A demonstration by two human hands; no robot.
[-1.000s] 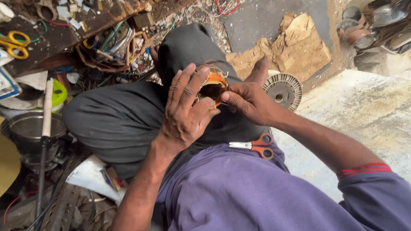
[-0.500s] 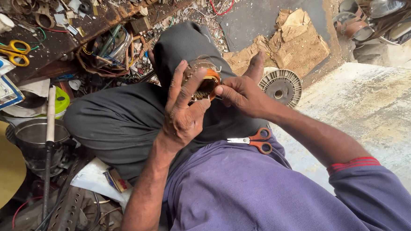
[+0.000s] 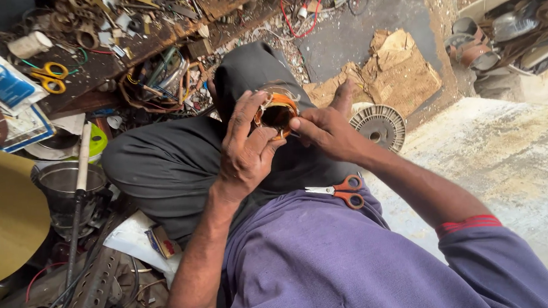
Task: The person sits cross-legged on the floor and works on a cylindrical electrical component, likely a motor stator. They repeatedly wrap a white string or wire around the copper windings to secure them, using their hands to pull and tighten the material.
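The motor winding (image 3: 276,113), a round ring with copper coil and orange insulation around a hollow centre, is held above the person's folded legs in dark trousers (image 3: 174,165), in front of the chest. Its open bore faces up toward the camera, so the ring's axis points roughly at the viewer rather than along the lap.

The left hand (image 3: 244,150) grips the ring from its left and lower side. The fingers are curled closed around the outer rim, the index finger arching over the top edge. This hand carries the weight of the part.

The right hand (image 3: 328,129) meets the ring from the right. Thumb and forefinger are pinched together at the right rim of the coil; whether they hold a wire or a strip of insulation cannot be told at this size. The remaining fingers are loosely extended away from the part.

Both hands touch the ring, so neither is nearer; the left supports, the right works the edge.

Red-handled scissors (image 3: 341,191) lie on the purple shirt just below the right forearm. A finned metal disc (image 3: 379,127) rests on the floor just beyond the right hand. Yellow-handled scissors (image 3: 50,77) lie well apart on the cluttered table at upper left.
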